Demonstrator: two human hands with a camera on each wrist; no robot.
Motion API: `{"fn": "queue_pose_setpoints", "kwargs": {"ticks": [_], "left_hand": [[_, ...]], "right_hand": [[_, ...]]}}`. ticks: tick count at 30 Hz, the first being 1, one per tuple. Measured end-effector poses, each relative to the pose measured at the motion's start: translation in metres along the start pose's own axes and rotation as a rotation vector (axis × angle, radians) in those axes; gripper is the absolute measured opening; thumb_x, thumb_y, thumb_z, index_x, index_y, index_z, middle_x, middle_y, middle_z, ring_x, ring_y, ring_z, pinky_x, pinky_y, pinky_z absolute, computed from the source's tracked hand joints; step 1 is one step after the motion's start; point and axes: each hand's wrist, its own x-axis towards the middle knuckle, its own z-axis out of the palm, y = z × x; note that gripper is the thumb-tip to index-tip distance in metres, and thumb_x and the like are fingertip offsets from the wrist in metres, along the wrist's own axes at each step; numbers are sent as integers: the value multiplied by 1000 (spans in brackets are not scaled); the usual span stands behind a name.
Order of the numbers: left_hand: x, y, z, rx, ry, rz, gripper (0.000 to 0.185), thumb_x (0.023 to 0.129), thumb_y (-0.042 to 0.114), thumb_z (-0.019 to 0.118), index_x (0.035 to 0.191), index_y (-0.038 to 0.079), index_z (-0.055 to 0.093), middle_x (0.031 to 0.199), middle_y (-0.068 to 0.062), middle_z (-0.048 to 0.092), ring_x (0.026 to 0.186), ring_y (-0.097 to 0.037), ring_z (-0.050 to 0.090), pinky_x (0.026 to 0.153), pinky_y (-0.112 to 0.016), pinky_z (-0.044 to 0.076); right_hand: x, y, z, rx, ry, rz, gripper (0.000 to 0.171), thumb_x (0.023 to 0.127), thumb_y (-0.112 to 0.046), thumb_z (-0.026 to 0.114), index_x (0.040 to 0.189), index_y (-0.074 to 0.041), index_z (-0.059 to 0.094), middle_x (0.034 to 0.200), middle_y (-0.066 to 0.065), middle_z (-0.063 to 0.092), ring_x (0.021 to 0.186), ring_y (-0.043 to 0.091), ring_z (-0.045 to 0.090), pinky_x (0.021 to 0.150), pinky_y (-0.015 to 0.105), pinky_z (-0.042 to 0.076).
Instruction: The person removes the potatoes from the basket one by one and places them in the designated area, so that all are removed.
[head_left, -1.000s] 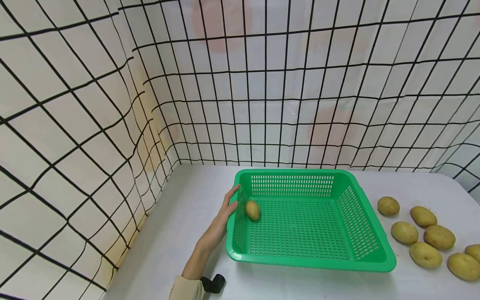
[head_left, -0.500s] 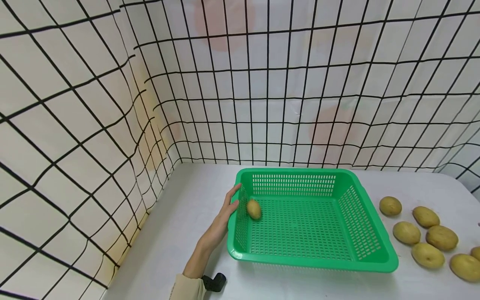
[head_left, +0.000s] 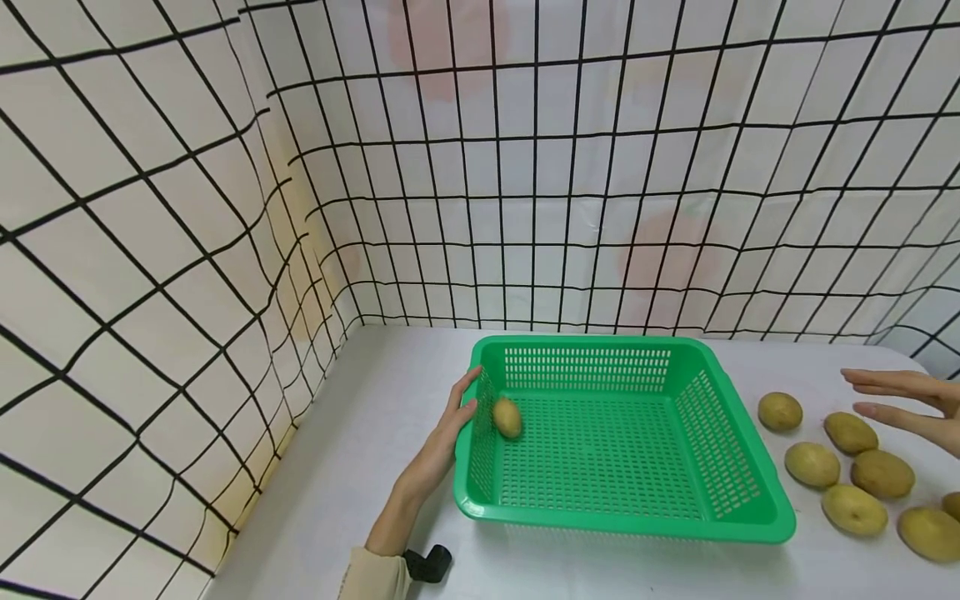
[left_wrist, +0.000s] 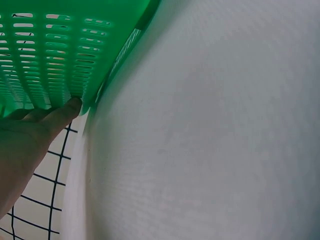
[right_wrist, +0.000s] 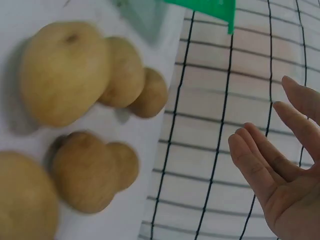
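Note:
A green plastic basket (head_left: 600,527) with perforated walls stands on the white table. One potato (head_left: 507,417) lies inside it, near the left wall. My left hand (head_left: 431,454) rests against the basket's left side, fingertips at the rim; in the left wrist view its fingers (left_wrist: 62,116) touch the outer wall. At the right edge of the head view, my right hand (head_left: 918,404) is held above the table with fingers extended, holding nothing. Several potatoes (head_left: 853,510) lie loose below and left of it. The right wrist view shows its spread fingers (right_wrist: 252,165) apart from those potatoes.
A white wall with black grid lines (head_left: 555,200) rises behind the table (head_left: 360,442) and along its left side. Between the basket and the right hand sit the loose potatoes, the nearest potato (head_left: 780,412) close to the basket's right rim.
My right hand has come into the head view from the right, above the potatoes. My left hand, the basket and the potato in it have stayed in place.

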Motion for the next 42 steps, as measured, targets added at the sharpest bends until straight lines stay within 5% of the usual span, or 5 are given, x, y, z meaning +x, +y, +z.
{"fn": "queue_pose_setpoints", "kwargs": {"ticks": [2,6,11,14,42], "left_hand": [[-1,-1,0,1,-1,-4,50,111,50,29,160,51,15,174,5,5,158,-31,16,121,-63,28],[-1,-3,0,3,-9,-5,51,112,50,28,160,49,14,174,3,4,157,-34,19,120,-63,31],[-1,-3,-1,8,-23,1,50,112,47,26,161,48,13,174,0,3,157,-36,20,119,-63,33],[-1,-2,-1,-1,-19,2,50,112,47,26,160,48,14,174,-1,5,155,-37,23,117,-62,36],[2,-1,-3,-18,-16,-8,49,111,49,29,159,47,17,172,-2,8,151,-38,31,113,-57,44]], "right_hand": [[9,-19,1,36,-32,27,53,100,-13,69,150,-6,53,121,-49,36,121,-27,32,108,86,9],[26,-51,2,26,-135,62,54,100,-27,70,149,-9,54,119,-50,38,149,-6,27,107,85,14],[49,-85,3,-44,-236,88,58,101,-39,68,149,-10,53,142,-7,62,135,62,34,96,84,29],[64,-107,9,-70,-266,58,59,100,-40,68,149,-9,53,143,33,56,132,64,38,91,84,33],[134,-215,80,185,-461,-226,46,97,-32,74,141,-23,65,143,8,66,128,34,63,105,67,46]]}}
